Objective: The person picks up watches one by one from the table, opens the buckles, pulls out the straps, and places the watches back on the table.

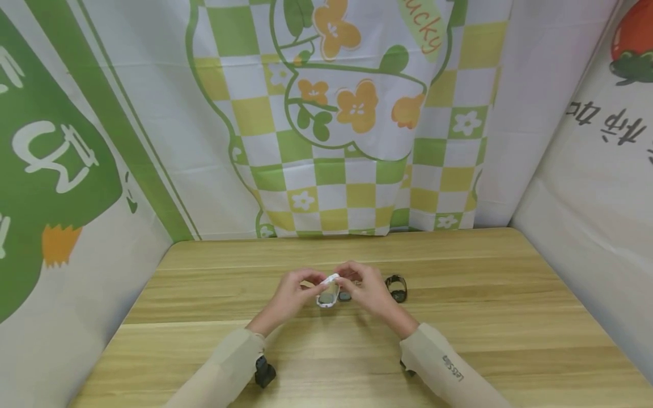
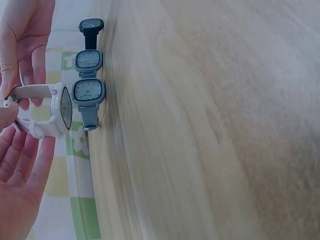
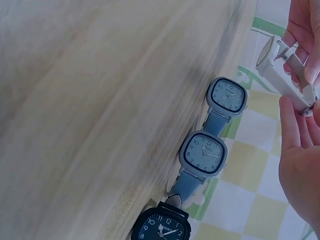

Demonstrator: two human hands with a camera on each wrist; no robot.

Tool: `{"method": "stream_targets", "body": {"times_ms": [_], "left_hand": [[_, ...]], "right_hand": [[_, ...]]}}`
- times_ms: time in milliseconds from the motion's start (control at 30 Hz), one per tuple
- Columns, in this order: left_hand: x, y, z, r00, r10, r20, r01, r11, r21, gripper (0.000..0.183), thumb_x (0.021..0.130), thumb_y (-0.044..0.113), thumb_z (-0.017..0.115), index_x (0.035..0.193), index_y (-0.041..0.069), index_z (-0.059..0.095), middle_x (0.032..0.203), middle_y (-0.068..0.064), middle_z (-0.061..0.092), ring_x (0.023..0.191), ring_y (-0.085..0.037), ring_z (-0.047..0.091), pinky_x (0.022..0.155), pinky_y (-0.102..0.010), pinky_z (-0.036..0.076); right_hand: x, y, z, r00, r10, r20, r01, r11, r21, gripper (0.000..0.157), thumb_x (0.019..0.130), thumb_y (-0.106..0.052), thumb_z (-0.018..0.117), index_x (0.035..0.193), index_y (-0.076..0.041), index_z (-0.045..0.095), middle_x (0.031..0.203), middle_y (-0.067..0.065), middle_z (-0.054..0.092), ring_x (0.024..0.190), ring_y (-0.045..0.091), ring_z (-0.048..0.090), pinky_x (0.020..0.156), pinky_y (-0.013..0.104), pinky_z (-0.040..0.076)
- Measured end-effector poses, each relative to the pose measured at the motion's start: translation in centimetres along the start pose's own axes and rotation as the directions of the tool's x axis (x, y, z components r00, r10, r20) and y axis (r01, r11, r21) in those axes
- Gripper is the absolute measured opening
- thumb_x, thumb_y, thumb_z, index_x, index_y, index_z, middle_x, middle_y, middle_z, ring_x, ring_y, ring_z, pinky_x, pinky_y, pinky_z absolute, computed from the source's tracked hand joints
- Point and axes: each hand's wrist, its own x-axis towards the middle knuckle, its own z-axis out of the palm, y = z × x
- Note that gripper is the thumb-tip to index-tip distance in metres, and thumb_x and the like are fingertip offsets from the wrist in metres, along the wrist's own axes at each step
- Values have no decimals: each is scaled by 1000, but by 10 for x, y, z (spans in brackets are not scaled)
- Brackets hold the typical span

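Observation:
Both hands hold a white watch [image 1: 326, 305] above the table, its strap looped and its round dial turned toward the tabletop. My left hand [image 1: 292, 294] pinches the strap near the buckle end, and my right hand [image 1: 368, 290] grips the strap from the other side. In the left wrist view the strap ends meet between the fingertips, and the buckle is partly hidden there. Beyond the white watch, two grey-blue watches with square dials, one nearer [image 3: 202, 152] and one farther [image 3: 227, 95], stand in a row. A black watch [image 1: 397, 288] is just right of my right hand.
The wooden table [image 1: 459, 340] reaches back to a checked green and yellow curtain [image 1: 331, 187]. Printed cloth walls stand at the left [image 1: 66, 141] and right [image 1: 586, 198]. A dark strapped device [image 1: 264, 372] sits at the left sleeve.

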Motion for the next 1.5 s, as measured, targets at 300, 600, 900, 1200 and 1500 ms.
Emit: {"method": "stream_targets", "body": {"times_ms": [300, 600, 900, 1200, 1500], "left_hand": [[2, 1, 2, 1000, 11, 0, -11, 1000, 8, 16, 99, 12, 75, 109, 0, 77, 106, -11, 76, 99, -20, 69, 80, -25, 61], [0, -1, 0, 1000, 23, 15, -23, 1000, -3, 13, 98, 8, 75, 107, -1, 76, 105, -13, 75, 98, -22, 69, 77, -24, 60], [-3, -1, -2, 999, 20, 28, -19, 1000, -21, 14, 99, 9, 75, 110, 0, 77, 109, -14, 75, 99, -23, 69, 79, -24, 60], [-5, -2, -2, 998, 51, 31, -50, 998, -27, 12, 100, 9, 73, 107, 0, 77, 107, -15, 75, 98, -23, 69, 76, -24, 60], [-6, 3, -1, 999, 47, 23, -47, 999, -8, 14, 99, 11, 75, 108, 0, 77, 107, -14, 75, 98, -25, 69, 76, -23, 60]], "right_hand": [[0, -3, -1, 998, 52, -23, -52, 999, 5, 9, 99, 3, 70, 107, 7, 72, 100, 20, 76, 90, 31, 77, 75, 27, 64], [0, 0, -1, 1000, 20, -24, -19, 999, 27, 7, 98, 6, 69, 104, 10, 71, 98, 23, 75, 90, 35, 77, 76, 28, 65], [1, -1, -1, 998, 63, 9, -64, 995, 82, 10, 100, 7, 65, 108, 12, 69, 103, 25, 73, 97, 39, 77, 81, 31, 65], [-1, -3, -3, 997, 23, 68, -26, 998, 49, 16, 101, 0, 67, 113, 10, 71, 105, 24, 75, 94, 35, 77, 80, 40, 65], [-2, -5, -6, 996, 70, 57, -73, 996, 53, 13, 103, 2, 65, 113, 8, 71, 105, 22, 74, 92, 33, 77, 82, 43, 65]]}}
